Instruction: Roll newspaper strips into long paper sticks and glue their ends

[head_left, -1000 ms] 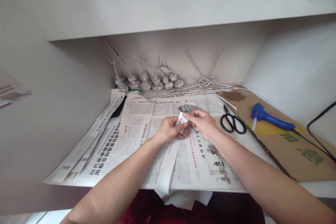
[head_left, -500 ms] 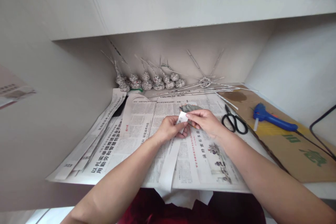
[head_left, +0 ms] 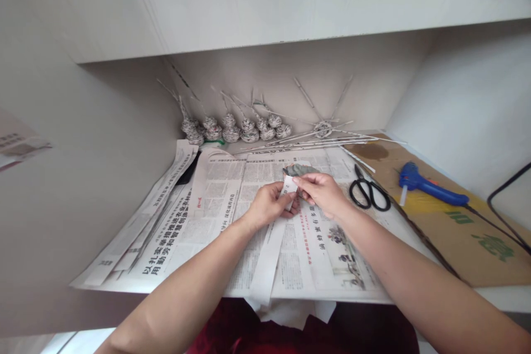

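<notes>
"Head view: what fills most of it?"

"White walls (head_left: 468, 77) and a panel enclose a table (head_left: 493, 296), making a recess."

"And the surface?"

"Newspaper sheets (head_left: 219, 182) cover much of it, perhaps as protection. Cardboard (head_left: 460, 251) lies at the right, likely a mat for the blue glue gun (head_left: 433, 188). Woven gourd shapes (head_left: 249, 133) line the back wall, seemingly to leave the front for handwork; black scissors (head_left: 368, 188) lie near the right hand (head_left: 317, 192), probably for easy reach."

"Where is the paper strip (head_left: 267, 260)?"

"Between the hands, above the newspaper, its tail running down toward the person's lap. The left hand (head_left: 267, 204) pinches it just below its upper end; the right thumb and fingertips press together on that end's edge, apparently to keep it taut and controlled."
</notes>
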Tool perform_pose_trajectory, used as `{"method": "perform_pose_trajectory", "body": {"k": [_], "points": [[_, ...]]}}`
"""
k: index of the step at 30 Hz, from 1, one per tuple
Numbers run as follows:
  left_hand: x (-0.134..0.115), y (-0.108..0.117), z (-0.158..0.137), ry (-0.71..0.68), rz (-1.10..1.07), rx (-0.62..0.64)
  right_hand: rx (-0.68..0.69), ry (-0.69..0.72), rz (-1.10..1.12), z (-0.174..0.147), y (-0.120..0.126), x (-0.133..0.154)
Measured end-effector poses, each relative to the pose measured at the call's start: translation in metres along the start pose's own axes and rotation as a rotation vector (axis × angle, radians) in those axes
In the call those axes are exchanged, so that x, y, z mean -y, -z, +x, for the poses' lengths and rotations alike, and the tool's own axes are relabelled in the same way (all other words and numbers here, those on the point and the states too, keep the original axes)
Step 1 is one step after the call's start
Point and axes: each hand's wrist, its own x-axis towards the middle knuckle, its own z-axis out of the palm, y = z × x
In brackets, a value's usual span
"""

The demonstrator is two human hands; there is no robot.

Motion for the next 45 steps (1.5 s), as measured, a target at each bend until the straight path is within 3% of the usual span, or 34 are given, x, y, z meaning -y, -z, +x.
{"method": "perform_pose_trajectory", "body": {"k": [13,20,34,40,45], "points": [[-0.005,-0.002,-0.001,0.045,0.046,-0.021,-0.045,0.063,-0.096,-0.001,-0.005,-0.003],[-0.004,0.004,0.000,0.061,-0.020,-0.020,0.215,0.026,-0.148,-0.004,0.008,0.010],[-0.002,0.001,0.000,0.100,-0.179,0.008,0.022,-0.024,0.035,-0.001,-0.001,0.002],[-0.004,0.003,0.000,0.094,-0.163,-0.008,0.049,-0.012,0.002,-0.004,0.000,0.005],[-0.006,0.007,0.001,0.127,-0.152,-0.007,0.175,0.000,-0.040,0.000,0.012,0.008]]}}
